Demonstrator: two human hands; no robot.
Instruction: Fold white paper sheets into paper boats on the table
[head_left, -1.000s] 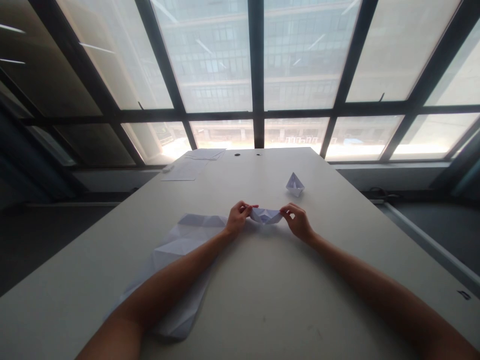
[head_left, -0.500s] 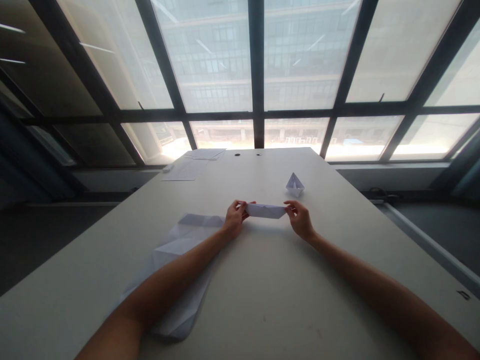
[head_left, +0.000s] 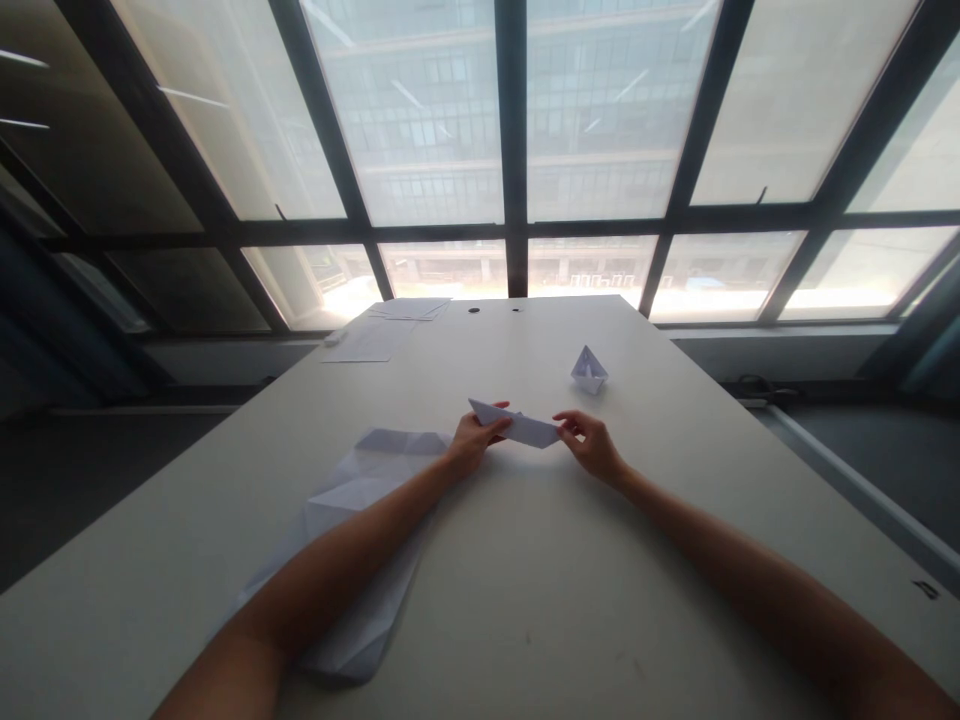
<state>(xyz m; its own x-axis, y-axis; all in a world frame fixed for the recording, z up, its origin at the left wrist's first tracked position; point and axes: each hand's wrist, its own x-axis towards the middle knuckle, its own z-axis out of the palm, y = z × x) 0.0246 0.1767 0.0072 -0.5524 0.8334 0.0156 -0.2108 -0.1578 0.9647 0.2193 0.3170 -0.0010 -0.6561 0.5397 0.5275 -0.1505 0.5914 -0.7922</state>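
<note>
Above the white table [head_left: 525,560], a folded paper boat [head_left: 531,430] is held between my two hands, tilted down to the right. My left hand [head_left: 474,440] grips it near its left part, thumb in front and fingers behind; a pointed end sticks out past the thumb. My right hand [head_left: 592,443] pinches the right end between thumb and fingertips. Beyond my right hand stands a finished-looking white paper boat [head_left: 589,372] with a pointed peak. Creased white paper sheets [head_left: 367,515] lie partly under my left forearm.
Flat papers [head_left: 367,342] lie at the table's far left, with a small white object [head_left: 332,339] beside them. Two dark holes sit near the far edge. Large framed windows [head_left: 442,130] rise behind the table, and dark curtains hang at both sides.
My left hand has slid inward along the folded paper, so its left point now shows. The right end has dipped, and my right hand has moved slightly left and down.
</note>
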